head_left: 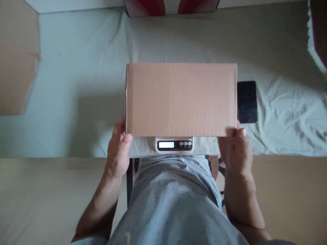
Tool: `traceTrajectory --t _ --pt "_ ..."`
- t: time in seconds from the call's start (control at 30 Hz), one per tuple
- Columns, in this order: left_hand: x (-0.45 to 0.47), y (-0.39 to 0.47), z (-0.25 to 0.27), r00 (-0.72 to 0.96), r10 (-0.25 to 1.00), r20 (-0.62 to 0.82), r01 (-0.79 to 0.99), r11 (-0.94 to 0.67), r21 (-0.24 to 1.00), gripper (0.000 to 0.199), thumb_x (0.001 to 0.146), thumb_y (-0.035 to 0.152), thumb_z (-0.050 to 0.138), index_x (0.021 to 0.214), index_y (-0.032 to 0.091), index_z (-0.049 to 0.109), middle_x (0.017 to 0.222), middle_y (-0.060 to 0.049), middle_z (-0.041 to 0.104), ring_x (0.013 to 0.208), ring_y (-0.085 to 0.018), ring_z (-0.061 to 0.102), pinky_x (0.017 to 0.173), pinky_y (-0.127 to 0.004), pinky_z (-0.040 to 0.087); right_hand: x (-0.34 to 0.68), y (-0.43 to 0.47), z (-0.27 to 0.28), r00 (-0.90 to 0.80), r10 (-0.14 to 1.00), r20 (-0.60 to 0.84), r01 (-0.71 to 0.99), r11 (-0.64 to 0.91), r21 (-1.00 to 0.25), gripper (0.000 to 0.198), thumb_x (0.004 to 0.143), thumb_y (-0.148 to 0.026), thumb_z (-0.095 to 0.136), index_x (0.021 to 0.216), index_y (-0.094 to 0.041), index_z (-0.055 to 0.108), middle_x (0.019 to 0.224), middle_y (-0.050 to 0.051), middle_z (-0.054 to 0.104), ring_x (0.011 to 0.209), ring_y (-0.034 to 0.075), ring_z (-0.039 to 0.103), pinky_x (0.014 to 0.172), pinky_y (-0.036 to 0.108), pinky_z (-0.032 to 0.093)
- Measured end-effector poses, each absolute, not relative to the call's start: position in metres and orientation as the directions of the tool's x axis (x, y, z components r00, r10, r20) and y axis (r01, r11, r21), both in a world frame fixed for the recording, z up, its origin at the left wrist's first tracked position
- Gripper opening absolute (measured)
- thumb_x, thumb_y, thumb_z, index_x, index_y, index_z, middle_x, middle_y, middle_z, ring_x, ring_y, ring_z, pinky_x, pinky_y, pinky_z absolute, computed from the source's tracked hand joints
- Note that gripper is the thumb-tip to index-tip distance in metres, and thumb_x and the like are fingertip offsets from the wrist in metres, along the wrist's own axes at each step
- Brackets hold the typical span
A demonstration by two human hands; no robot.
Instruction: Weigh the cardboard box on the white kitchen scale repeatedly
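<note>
A plain brown cardboard box [182, 99] is held between my two hands, its broad face towards me. My left hand [119, 149] grips the near left corner, thumb on the edge and fingers behind the side. At the near right corner my right hand [237, 149] has its thumb against the edge, with the other fingers partly hidden under the box. Below the box is a white digital scale [175, 145]; only its front shows, with a lit display and several round buttons. Whether the box touches the scale I cannot tell.
A black smartphone [247, 102] lies just right of the box, partly covered by it. The table has a pale green cloth [61, 61]. Larger cardboard [17, 64] stands at the left, and a red and white object [171, 6] at the back.
</note>
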State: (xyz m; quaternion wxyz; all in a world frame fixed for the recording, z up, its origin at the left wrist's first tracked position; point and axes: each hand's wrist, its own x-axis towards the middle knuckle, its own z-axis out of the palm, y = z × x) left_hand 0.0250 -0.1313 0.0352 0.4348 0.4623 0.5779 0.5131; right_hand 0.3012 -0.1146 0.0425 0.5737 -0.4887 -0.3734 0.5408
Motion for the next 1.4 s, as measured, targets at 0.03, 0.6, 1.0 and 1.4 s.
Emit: traceTrajectory --t 0.03,0.6,1.0,1.4 --pt "0.026 -0.131 0.036 -0.192 0.980 -0.047 0.052 0.058 0.997 0.053 0.084 0.055 0.057 0.130 0.029 0.061 0.134 -0.007 0.062 0.134 -0.031 0.050 0.119 -0.050 0.035 0.302 -0.116 0.042 0.137 0.986 -0.099 -0.256 -0.061 -0.965 0.045 0.089 -0.058 0.038 0.115 -0.032 0.065 0.120 0.002 0.071 0.141 0.025 0.048 0.117 0.052 0.044" --pt "0.035 -0.133 0.047 -0.159 0.986 -0.049 -0.107 0.032 0.994 0.046 0.089 0.049 0.053 0.133 0.036 0.059 0.143 0.000 0.056 0.143 -0.028 0.041 0.110 -0.045 0.048 0.312 -0.117 0.045 0.219 0.968 -0.125 -0.285 -0.059 -0.957 0.050 0.086 -0.062 0.042 0.117 -0.031 0.066 0.125 -0.001 0.070 0.134 0.028 0.054 0.117 0.056 0.040" --pt "0.040 -0.084 0.068 -0.173 0.977 0.121 -0.016 -0.126 0.992 0.039 0.092 0.051 0.051 0.129 0.042 0.059 0.142 0.003 0.055 0.137 -0.026 0.047 0.099 -0.043 0.055 0.291 -0.063 0.075 0.263 0.959 0.106 -0.141 0.147 -0.979 0.032 0.087 -0.054 0.047 0.085 -0.031 0.070 0.105 0.002 0.071 0.121 0.026 0.061 0.102 0.045 0.052" --pt "0.031 -0.010 0.008 -0.210 0.976 -0.055 -0.057 0.044 0.997 0.062 0.078 0.072 0.058 0.127 0.035 0.052 0.153 -0.002 0.041 0.146 -0.032 0.033 0.109 -0.062 0.041 0.300 -0.001 0.024 0.216 0.976 -0.009 0.001 -0.010 -1.000 0.035 0.082 -0.065 0.052 0.094 -0.035 0.065 0.110 -0.001 0.069 0.108 0.025 0.061 0.096 0.044 0.052"
